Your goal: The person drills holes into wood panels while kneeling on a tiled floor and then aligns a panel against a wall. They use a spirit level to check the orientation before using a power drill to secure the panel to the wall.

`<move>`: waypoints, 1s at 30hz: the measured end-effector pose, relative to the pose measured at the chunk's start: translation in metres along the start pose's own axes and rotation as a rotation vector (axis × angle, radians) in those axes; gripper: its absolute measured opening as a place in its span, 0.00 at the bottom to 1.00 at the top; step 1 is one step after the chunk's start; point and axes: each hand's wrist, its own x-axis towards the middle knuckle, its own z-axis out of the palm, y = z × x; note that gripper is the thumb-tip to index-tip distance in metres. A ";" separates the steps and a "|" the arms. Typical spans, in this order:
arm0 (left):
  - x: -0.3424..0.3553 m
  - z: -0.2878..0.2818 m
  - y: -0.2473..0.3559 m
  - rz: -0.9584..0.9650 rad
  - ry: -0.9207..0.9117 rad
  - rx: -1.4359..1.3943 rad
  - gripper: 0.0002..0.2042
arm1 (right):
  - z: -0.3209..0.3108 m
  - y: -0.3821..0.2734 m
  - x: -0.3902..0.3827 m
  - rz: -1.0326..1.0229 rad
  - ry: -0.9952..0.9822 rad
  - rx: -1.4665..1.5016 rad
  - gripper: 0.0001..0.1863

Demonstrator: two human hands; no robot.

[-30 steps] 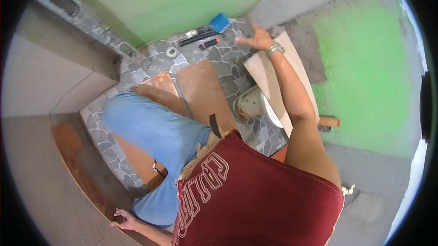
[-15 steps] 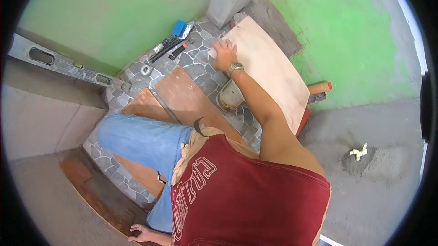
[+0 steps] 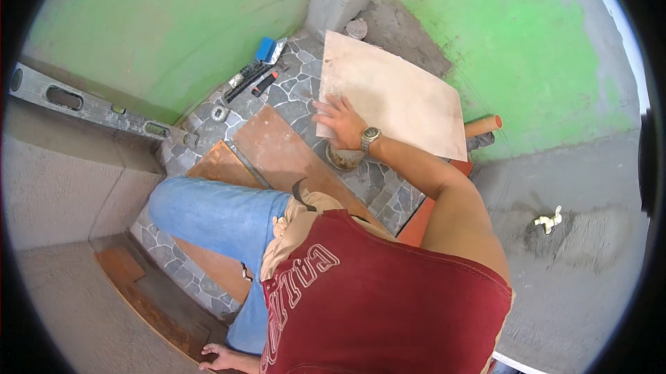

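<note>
My right hand point(image 3: 341, 123), a metal watch on its wrist, lies with fingers spread on the left edge of a pale rectangular board point(image 3: 395, 93). The fingertips reach just past that edge. Below the board, a round, stained, whitish thing point(image 3: 345, 157) shows in part, mostly covered. At the bottom left, my left hand point(image 3: 220, 358) rests at the edge of a low ledge point(image 3: 149, 318), with fingers apart and nothing visible in them. My body hides part of that forearm.
Brown boards point(image 3: 281, 145) lie on the stone-patterned floor point(image 3: 298, 75). Near the green wall are a blue-handled scraper point(image 3: 266, 49), an orange-black utility knife point(image 3: 264, 84) and a tape measure point(image 3: 219, 113). A spirit level point(image 3: 97, 103) lies at left. An orange pipe point(image 3: 483, 125) and white tap point(image 3: 549, 220) are at right.
The pale board has turned clockwise, and its left edge now stands more upright in view. My right hand has come nearer to me with it. My left hand stays at the ledge.
</note>
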 end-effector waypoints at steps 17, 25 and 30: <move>-0.002 -0.008 -0.007 -0.049 -0.009 -0.078 0.34 | 0.021 0.043 0.009 0.315 0.080 -0.175 0.32; 0.035 -0.024 -0.002 -0.069 0.074 -0.224 0.31 | 0.006 0.049 0.011 0.384 0.070 -0.104 0.29; 0.017 -0.008 -0.003 -0.032 0.129 -0.196 0.31 | -0.007 0.116 0.022 0.137 0.161 0.318 0.20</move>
